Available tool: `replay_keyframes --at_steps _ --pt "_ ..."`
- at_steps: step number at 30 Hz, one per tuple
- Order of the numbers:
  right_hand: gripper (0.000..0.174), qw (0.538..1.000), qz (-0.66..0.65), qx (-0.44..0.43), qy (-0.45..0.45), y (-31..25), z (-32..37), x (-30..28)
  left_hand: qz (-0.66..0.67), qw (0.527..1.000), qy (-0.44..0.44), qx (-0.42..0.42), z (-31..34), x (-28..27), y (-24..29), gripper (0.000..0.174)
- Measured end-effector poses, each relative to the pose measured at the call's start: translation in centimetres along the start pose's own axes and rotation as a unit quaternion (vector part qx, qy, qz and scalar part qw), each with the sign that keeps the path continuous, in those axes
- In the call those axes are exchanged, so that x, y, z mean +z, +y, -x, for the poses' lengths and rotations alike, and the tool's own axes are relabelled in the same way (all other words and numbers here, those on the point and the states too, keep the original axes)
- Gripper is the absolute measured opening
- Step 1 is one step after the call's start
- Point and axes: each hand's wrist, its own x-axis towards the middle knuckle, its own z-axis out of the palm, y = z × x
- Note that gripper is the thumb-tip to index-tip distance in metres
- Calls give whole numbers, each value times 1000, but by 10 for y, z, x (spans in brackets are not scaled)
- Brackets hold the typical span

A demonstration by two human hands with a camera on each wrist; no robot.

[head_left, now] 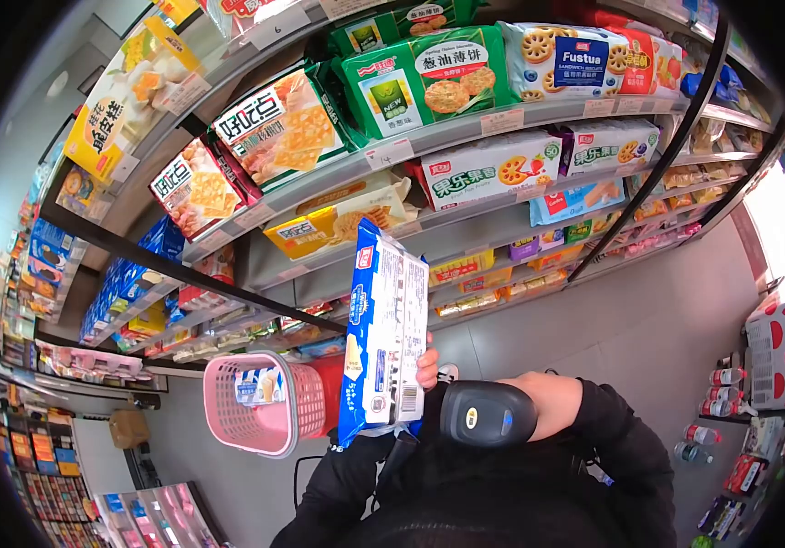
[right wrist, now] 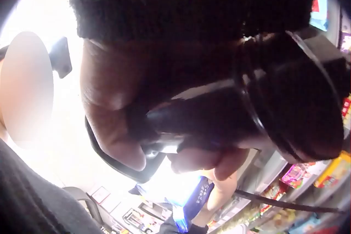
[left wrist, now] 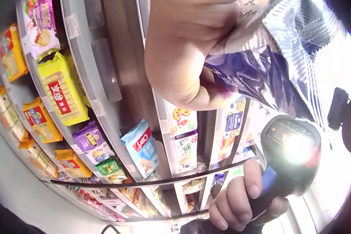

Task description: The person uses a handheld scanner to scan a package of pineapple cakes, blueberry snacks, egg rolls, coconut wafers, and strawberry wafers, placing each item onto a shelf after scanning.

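My left hand (head_left: pixel 427 365) grips a blue and white snack pack (head_left: pixel 391 329), held upright with its printed back and barcode facing up toward the head camera. In the left wrist view, the thumb and fingers of the left hand (left wrist: pixel 184 58) pinch the pack's shiny wrapper (left wrist: pixel 252 77). My right hand (head_left: pixel 552 402) holds a black handheld barcode scanner (head_left: pixel 487 416), just right of the pack's lower end. Fingers of the right hand (left wrist: pixel 238 198) wrap the scanner's handle below its blue trigger, and its window glows. The right wrist view shows the dark handle (right wrist: pixel 203 108) within the right hand (right wrist: pixel 109 102).
A pink basket (head_left: pixel 308 397) with a blue and white pack (head_left: pixel 260 386) inside stands left of the hands. Shelves of biscuit packs (head_left: pixel 429 82) curve across the front, with a dark shelf post (head_left: pixel 657 155) at right. Bottles (head_left: pixel 726 393) and a polka-dot box (head_left: pixel 781 356) are far right.
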Motion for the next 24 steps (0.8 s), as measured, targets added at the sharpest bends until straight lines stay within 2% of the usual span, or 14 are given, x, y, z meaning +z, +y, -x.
replay_keyframes --at_steps 3,7,9,10,11,12,13,15,16,17,19,21,23,24 --pt "41 999 -6 -27 -16 2 -2 2 -6 999 -32 -5 0 -11 3 51" --pt "40 999 -2 -37 -17 1 -3 3 -14 1000 -4 13 6 -14 1 50" --pt "41 1000 -14 -17 14 4 0 3 -20 999 12 29 8 -10 -4 49" --pt "41 1000 -12 -17 16 8 2 3 -92 989 96 64 10 -5 -10 49" --pt "39 996 -19 -32 79 13 4 3 -164 965 178 97 10 -3 -14 50" --pt "36 988 -24 -46 144 17 6 3 -126 965 209 98 10 -8 -12 51" --pt "36 987 -20 -44 153 18 7 3 -109 938 303 125 5 -8 -12 48" --pt "32 946 -234 -12 222 21 10 3 -82 937 307 144 0 -2 -24 47" --pt "31 936 -266 -5 228 35 13 3 -88 942 288 146 0 -21 -26 47" --pt "34 920 -291 50 256 46 18 4 -83 948 269 150 -2 -28 -29 45" --pt "37 874 -338 24 348 73 19 14 -46 952 261 153 -12 -35 -36 45" --pt "39 814 -375 43 442 95 22 20 -35 953 265 142 -21 -50 -41 47" --pt "37 750 -401 66 522 99 20 20 -50 962 226 148 -34 -61 -44 48" --pt "39 743 -408 65 526 108 20 20 -57 959 242 138 -39 -66 -45 50"
